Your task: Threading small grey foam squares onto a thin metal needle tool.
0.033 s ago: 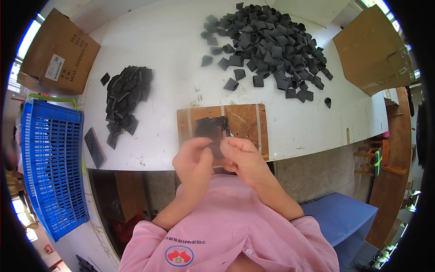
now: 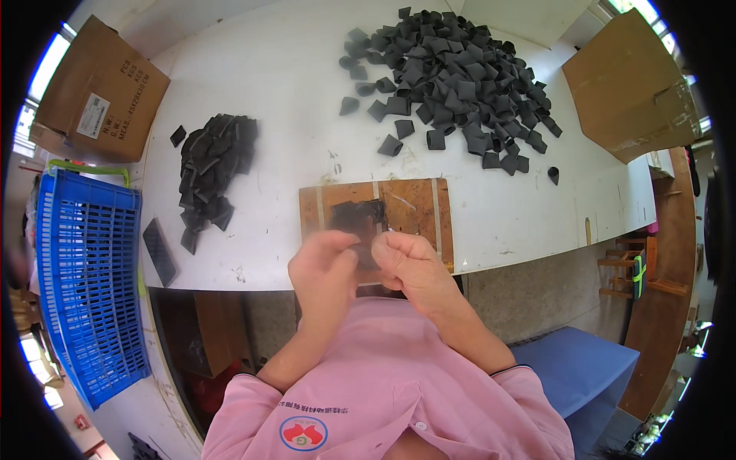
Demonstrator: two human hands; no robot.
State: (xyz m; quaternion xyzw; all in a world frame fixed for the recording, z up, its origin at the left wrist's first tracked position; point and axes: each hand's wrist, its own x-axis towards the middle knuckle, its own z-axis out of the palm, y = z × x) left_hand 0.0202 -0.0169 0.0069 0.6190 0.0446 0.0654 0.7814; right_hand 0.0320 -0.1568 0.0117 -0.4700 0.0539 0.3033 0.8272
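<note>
My left hand (image 2: 326,264) and my right hand (image 2: 414,268) are raised close together over the near edge of a wooden board (image 2: 418,207). The fingers of both are closed in a pinch, thumbs against forefingers. Something dark shows in the narrow gap between them, too blurred and covered to name. Just beyond my fingertips, a black patch (image 2: 356,217) with a ragged edge lies on the board. Pale strips run across the board's brown, worn surface.
Toward the back right is a big heap of dark grey folded fabric loops (image 2: 452,77). A smaller pile of flat dark pieces (image 2: 211,165) lies left, near a dark flat block (image 2: 159,251). Cardboard boxes (image 2: 100,88) flank the table; a blue crate (image 2: 92,284) stands left, a blue stool (image 2: 575,368) right.
Both hands stay almost in place. The left has shifted very slightly to the left; the piles and the board look the same.
</note>
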